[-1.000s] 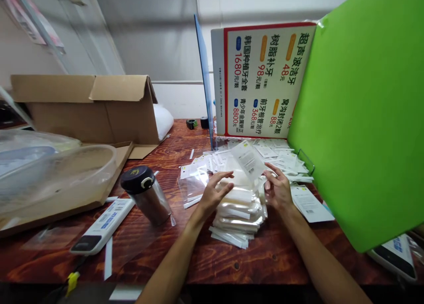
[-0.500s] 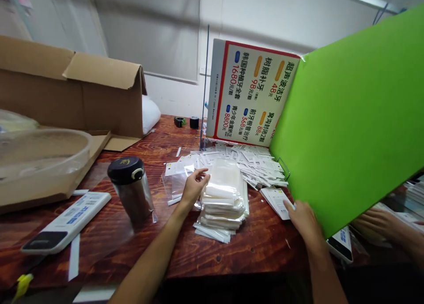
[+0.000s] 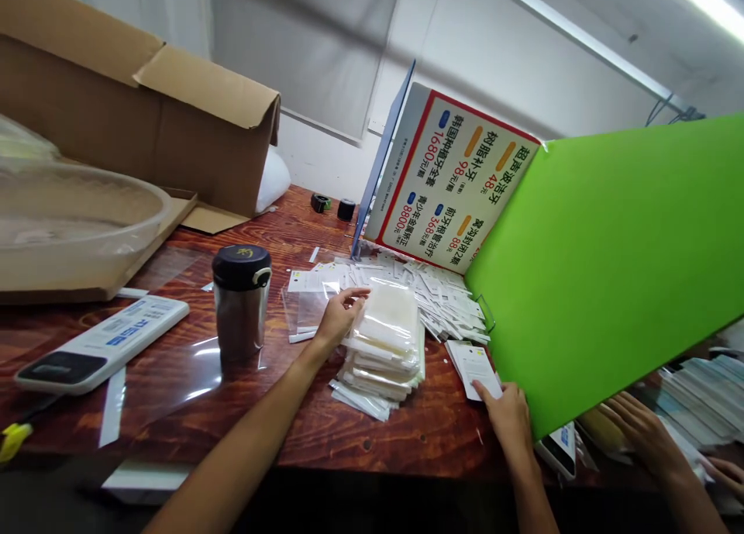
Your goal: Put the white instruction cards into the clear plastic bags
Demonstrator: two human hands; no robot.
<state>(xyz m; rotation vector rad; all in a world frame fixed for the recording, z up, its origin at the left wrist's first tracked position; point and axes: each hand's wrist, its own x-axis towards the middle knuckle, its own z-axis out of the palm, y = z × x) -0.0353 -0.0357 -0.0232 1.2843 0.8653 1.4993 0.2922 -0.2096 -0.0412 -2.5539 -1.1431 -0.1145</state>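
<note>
White cards (image 3: 468, 357) lie on the counter (image 3: 433, 441) under the right hand (image 3: 508, 414); the left hand (image 3: 339, 317) edges clear bags (image 3: 388, 317). Both half-curl, grips unclear. Card pickup seems underway, calling for separating one.

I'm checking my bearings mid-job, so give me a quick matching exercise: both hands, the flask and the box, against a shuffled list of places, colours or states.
Column one
1. left hand
2. flask
3. right hand
4. box

Column two
A. touching the small card pile
B. brown cardboard
C. at the edge of the bag stack
D. upright, with a black lid

Right pairs: 1-C, 2-D, 3-A, 4-B
</note>
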